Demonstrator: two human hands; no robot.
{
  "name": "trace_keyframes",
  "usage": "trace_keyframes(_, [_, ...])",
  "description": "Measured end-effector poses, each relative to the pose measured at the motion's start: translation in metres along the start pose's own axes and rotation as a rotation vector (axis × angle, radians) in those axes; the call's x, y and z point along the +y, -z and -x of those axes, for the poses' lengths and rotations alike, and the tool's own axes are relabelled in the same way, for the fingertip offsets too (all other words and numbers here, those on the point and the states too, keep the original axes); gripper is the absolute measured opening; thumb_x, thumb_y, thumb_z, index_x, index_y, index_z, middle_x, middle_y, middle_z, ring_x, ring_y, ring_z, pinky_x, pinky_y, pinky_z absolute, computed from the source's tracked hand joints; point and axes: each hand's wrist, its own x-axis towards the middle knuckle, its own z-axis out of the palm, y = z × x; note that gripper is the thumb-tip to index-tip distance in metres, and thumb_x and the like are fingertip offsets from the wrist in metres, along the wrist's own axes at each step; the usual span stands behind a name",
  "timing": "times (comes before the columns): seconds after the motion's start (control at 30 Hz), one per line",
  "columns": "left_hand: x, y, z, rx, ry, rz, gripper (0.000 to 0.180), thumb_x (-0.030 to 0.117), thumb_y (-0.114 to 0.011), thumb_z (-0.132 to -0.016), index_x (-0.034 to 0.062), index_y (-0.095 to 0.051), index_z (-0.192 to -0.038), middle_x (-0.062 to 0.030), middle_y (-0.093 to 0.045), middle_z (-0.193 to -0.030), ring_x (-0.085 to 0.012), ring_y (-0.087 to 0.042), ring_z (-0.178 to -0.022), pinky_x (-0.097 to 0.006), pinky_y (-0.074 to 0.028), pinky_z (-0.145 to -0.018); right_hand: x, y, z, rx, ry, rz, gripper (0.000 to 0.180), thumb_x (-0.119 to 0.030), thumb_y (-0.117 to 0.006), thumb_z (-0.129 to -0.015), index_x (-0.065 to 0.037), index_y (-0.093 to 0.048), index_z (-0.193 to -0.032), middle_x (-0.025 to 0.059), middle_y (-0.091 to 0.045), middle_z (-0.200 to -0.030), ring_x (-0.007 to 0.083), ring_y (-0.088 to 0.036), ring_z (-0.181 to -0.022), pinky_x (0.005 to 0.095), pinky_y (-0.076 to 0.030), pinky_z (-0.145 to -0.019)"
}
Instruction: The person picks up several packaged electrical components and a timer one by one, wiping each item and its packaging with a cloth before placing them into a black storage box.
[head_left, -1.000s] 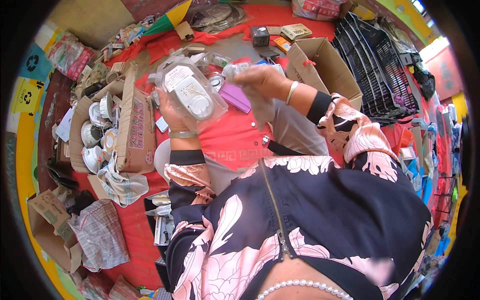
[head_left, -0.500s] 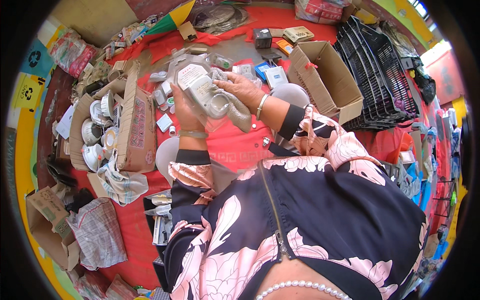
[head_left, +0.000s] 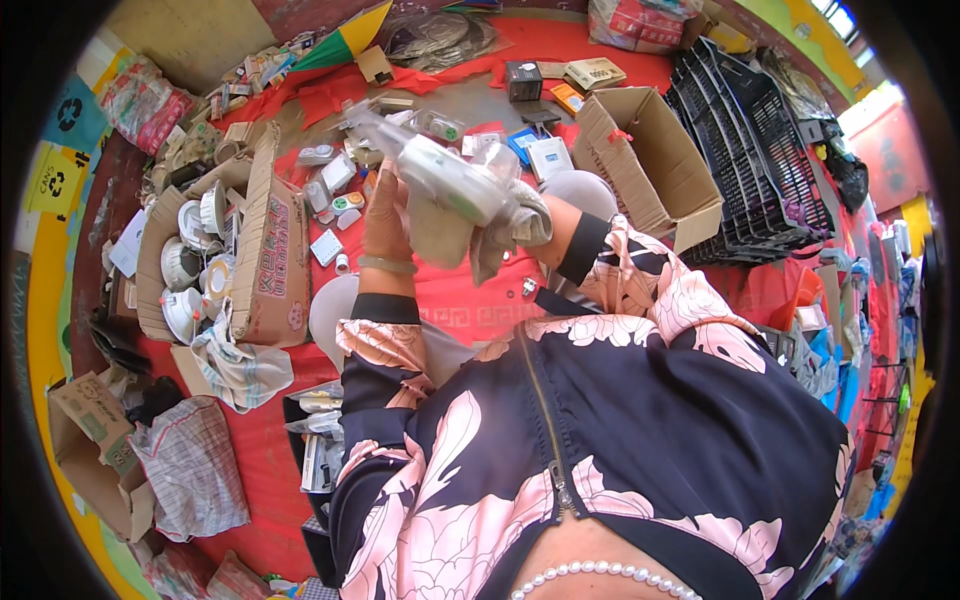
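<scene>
A clear plastic blister pack (head_left: 455, 185) with a white device inside is held up in front of me, tilted and partly blurred. My left hand (head_left: 388, 215) grips its left side, with the fingers partly behind it. A grey cloth (head_left: 510, 232) lies against the pack's right and lower side. My right hand is behind the cloth and pack, so only its wrist shows; the cloth bunches over it. Beyond the left hand lie several small white packaged fittings (head_left: 340, 172) on the red cloth.
On the left stands a cardboard box (head_left: 275, 250) full of round white lamps. An open cardboard box (head_left: 650, 150) and a black plastic crate (head_left: 750, 150) stand at the right. A blue-and-white packet (head_left: 549, 157) and a small black box (head_left: 523, 81) lie at the far side.
The blister pack has turned from facing me to a steep tilt. My right hand, seen earlier on the pack with the cloth, has moved lower right and behind them.
</scene>
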Motion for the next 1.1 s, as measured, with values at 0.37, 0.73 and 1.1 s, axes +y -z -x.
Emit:
trace_keyframes(0.37, [0.018, 0.007, -0.002, 0.247, -0.088, 0.104, 0.042, 0.034, -0.052, -0.091, 0.0002, -0.052, -0.116, -0.0110, -0.058, -0.112, -0.0213, -0.056, -0.101, -0.036, -0.043, -0.089, 0.041, 0.050, -0.014, 0.228, -0.188, -0.272, 0.018, -0.019, -0.050, -0.088, -0.006, -0.061, -0.095, 0.0071, -0.063, -0.086, 0.0202, -0.060, -0.074, 0.0293, -0.049, -0.066])
trace_keyframes(0.73, [0.018, 0.008, 0.000, 0.395, -0.175, -0.025, 0.039, 0.029, -0.041, -0.096, 0.0016, -0.048, -0.123, -0.0107, -0.055, -0.118, -0.0235, -0.056, -0.104, -0.039, -0.046, -0.090, -0.072, 0.009, 0.024, 0.310, 0.336, -0.174, 0.032, -0.036, -0.052, -0.091, -0.008, -0.059, -0.105, 0.0047, -0.063, -0.090, 0.0170, -0.060, -0.076, 0.0326, -0.050, -0.068])
trace_keyframes(1.1, [0.002, 0.010, -0.001, 0.184, -0.032, -0.100, 0.038, 0.025, -0.038, -0.097, 0.0022, -0.041, -0.128, -0.0132, -0.053, -0.121, -0.0246, -0.055, -0.108, -0.040, -0.045, -0.092, -0.034, -0.022, 0.008, 0.383, 0.547, 1.137, 0.066, -0.048, -0.063, -0.075, -0.004, -0.047, -0.122, 0.0236, -0.058, -0.107, 0.0386, -0.056, -0.099, 0.0413, -0.045, -0.082])
